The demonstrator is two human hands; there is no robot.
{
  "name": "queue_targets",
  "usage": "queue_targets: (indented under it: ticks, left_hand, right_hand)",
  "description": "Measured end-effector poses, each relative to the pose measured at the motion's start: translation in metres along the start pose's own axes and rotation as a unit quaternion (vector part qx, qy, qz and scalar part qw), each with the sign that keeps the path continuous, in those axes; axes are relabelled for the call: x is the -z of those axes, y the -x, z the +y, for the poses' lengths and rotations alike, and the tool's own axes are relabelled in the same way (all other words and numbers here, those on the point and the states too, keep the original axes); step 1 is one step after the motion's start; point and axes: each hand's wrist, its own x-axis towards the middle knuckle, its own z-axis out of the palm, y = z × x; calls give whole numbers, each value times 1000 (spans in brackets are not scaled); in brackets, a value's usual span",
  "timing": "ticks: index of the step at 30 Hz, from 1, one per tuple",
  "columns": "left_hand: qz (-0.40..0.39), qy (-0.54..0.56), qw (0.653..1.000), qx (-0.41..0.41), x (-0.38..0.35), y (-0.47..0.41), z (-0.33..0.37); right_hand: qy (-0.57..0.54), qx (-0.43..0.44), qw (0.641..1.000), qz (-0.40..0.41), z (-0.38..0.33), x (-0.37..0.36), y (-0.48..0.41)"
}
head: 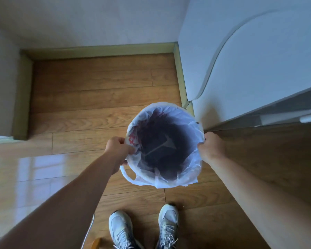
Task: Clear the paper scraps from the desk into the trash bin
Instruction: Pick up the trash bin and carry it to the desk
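A round trash bin (pixel 192 177) lined with a thin white plastic bag is right in front of me, above the wooden floor, seen from above. Its dark inside holds no paper scraps that I can see. My left hand (pixel 118 147) grips the bin's left rim through the bag. My right hand (pixel 211 147) grips the right rim in the same way. A loose bag handle hangs off the lower left of the rim. The desk top is out of view.
My two feet in pale sneakers (pixel 144 229) stand on the wooden floor (pixel 97 97) just below the bin. A wooden panel (pixel 269 159) and white furniture (pixel 258 60) rise close on the right. White walls with a baseboard (pixel 101 51) close the corner behind.
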Motion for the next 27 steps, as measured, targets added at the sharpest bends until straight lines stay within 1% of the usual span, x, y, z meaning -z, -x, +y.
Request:
queue_targets:
  ticks: [8,13,16,22,27]
  left_hand:
    - [33,72,996,27,116,121,33]
    - [66,128,989,11,194,206,49]
    - [92,173,981,-5,235,257,50]
    - [133,242,961,2,304,348,27]
    - [186,293,938,16,358,405,4]
  right_hand:
    - [17,113,993,-26,-107,94,90]
    - [10,168,985,-24,-180,147,156]
    - [25,197,979,-45,-217,171,192]
    - [43,267,959,-85,-286,204,265]
    - [76,312,936,-145,-355,202,324]
